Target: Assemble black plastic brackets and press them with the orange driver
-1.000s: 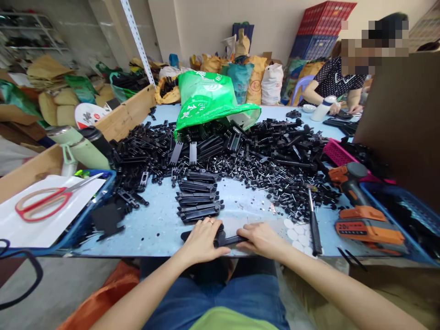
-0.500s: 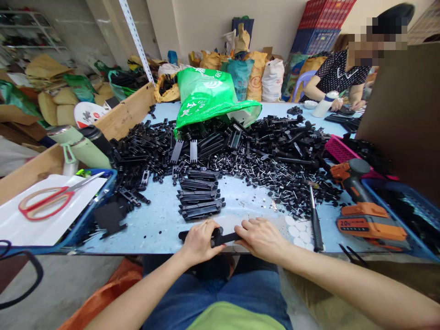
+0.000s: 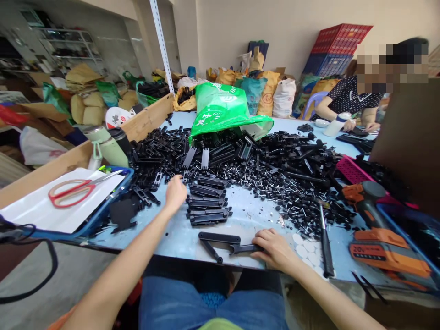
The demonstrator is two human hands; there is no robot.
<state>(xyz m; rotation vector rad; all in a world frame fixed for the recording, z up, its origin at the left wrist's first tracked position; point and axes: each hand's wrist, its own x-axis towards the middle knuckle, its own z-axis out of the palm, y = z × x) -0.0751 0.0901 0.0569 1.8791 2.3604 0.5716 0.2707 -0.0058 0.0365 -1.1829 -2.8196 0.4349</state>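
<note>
My left hand [image 3: 176, 195] reaches to the near edge of the black parts pile, left of the stacked black arm assemblies [image 3: 209, 215]. Its fingers are curled together at a small slotted black part [image 3: 186, 176]; what they pinch is hard to make out. Near the front edge of the table, my right hand [image 3: 275, 247] is closed on the end of a black plastic bar [image 3: 242, 249]. The bar's forked end points left. Just beside it lies a black hinged arm [image 3: 220, 238], folded into a V on the tabletop.
A green sack [image 3: 223, 110] spills black parts across the table. Small pins and caps [image 3: 295, 201] lie right of centre. A hammer [image 3: 326, 247], an orange power drill [image 3: 378, 247] and white discs [image 3: 305, 250] sit at right. Scissors [image 3: 70, 192] rest on paper at left. A co-worker [image 3: 357, 103] sits across.
My left hand has left the black piece at the front edge and moved forward to the pile. My right hand stays near the edge with a bar. The view has shifted left.
</note>
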